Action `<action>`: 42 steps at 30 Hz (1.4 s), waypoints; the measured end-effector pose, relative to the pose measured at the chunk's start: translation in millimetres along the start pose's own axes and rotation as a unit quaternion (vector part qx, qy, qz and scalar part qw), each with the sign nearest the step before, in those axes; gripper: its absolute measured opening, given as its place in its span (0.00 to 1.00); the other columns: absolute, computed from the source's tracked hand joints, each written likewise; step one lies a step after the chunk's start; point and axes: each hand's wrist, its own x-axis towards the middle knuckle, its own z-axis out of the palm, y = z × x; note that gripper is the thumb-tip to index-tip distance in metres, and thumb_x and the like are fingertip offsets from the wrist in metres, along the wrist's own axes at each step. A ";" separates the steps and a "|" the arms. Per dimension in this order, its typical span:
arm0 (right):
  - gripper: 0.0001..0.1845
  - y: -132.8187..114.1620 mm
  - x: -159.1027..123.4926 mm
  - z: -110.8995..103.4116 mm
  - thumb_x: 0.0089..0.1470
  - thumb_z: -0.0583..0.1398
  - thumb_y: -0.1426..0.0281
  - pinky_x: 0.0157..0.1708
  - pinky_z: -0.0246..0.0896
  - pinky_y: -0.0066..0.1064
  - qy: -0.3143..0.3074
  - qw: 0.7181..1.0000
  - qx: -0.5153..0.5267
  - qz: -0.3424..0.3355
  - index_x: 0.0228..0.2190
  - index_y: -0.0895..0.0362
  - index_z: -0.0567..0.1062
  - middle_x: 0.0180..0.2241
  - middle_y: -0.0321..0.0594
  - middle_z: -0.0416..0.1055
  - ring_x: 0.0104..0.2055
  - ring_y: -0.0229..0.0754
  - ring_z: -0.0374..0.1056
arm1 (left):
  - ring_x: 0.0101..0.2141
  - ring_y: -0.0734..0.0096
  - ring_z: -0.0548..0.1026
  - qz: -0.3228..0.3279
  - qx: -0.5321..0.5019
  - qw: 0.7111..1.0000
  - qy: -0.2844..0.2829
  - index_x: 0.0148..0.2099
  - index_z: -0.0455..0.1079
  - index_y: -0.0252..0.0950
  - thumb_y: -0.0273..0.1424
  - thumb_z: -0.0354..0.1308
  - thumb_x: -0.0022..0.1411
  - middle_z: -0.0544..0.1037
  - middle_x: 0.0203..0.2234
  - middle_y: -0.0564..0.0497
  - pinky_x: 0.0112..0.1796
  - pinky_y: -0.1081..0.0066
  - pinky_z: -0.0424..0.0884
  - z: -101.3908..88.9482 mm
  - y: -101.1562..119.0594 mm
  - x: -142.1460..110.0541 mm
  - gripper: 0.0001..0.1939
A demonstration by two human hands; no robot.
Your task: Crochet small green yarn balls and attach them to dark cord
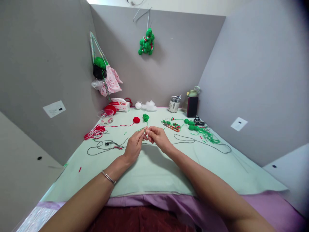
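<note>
My left hand and my right hand meet above the middle of the table, fingertips pinched close together. A thin strand of green yarn runs from the fingertips up to a small green yarn ball just beyond. Both hands appear closed on this yarn; the fingers hide most of what lies between them. Left of the green ball sits a red yarn ball, its strand trailing left. Beneath the hands, a dark cable crosses the pale green tablecloth.
Orange-handled snips and green crocheted balls with loose yarn lie at right. A clear tub, tissue box, white stuffing, pen tin and dark phone-like slab line the back. Grey partitions enclose three sides.
</note>
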 end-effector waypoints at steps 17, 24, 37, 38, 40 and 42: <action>0.13 5.1 3.9 -1.1 0.50 0.59 0.60 0.20 0.47 0.27 0.008 0.999 -0.047 -0.006 0.23 0.57 0.70 0.13 0.28 0.60 0.17 0.31 0.51 | 0.48 0.66 0.72 0.058 0.091 0.994 -0.036 0.60 0.68 0.39 0.29 0.44 0.71 0.71 0.48 0.44 0.52 0.65 0.68 0.6 -5.4 -1.5 0.20; 0.13 1.9 4.1 -0.9 0.49 0.59 0.61 0.20 0.46 0.27 0.010 0.999 -0.037 0.006 0.23 0.58 0.70 0.14 0.28 0.59 0.17 0.31 0.51 | 0.50 0.65 0.71 0.046 0.076 0.995 -0.040 0.59 0.69 0.39 0.28 0.44 0.70 0.71 0.51 0.44 0.54 0.64 0.67 0.9 -2.9 -1.4 0.20; 0.14 3.3 3.9 -1.7 0.49 0.61 0.60 0.21 0.46 0.27 -0.003 1.000 -0.006 0.027 0.23 0.58 0.70 0.14 0.29 0.59 0.18 0.31 0.51 | 0.55 0.64 0.70 0.048 0.079 0.994 -0.050 0.60 0.68 0.39 0.29 0.43 0.71 0.70 0.54 0.43 0.57 0.63 0.65 -1.6 -4.5 -0.6 0.21; 0.14 3.0 3.7 -1.4 0.50 0.61 0.60 0.21 0.45 0.27 -0.005 1.000 -0.004 0.028 0.23 0.58 0.70 0.13 0.29 0.60 0.17 0.31 0.51 | 0.55 0.64 0.70 0.048 0.079 0.994 -0.052 0.60 0.68 0.38 0.29 0.43 0.71 0.70 0.54 0.43 0.57 0.63 0.64 -2.2 -4.2 -0.2 0.21; 0.14 1.5 3.1 -0.7 0.50 0.60 0.60 0.20 0.46 0.27 -0.018 0.999 -0.001 0.027 0.23 0.58 0.70 0.13 0.28 0.60 0.17 0.31 0.51 | 0.56 0.64 0.69 0.046 0.079 0.994 -0.053 0.59 0.69 0.39 0.30 0.42 0.71 0.69 0.54 0.43 0.58 0.63 0.64 -3.8 -2.1 0.7 0.20; 0.13 -0.9 2.3 -0.3 0.51 0.60 0.60 0.21 0.47 0.27 -0.020 1.000 -0.010 0.015 0.25 0.58 0.71 0.14 0.28 0.60 0.18 0.32 0.52 | 0.55 0.65 0.70 0.039 0.076 0.995 -0.054 0.56 0.72 0.39 0.31 0.43 0.71 0.69 0.54 0.43 0.57 0.63 0.64 -5.6 1.7 2.0 0.19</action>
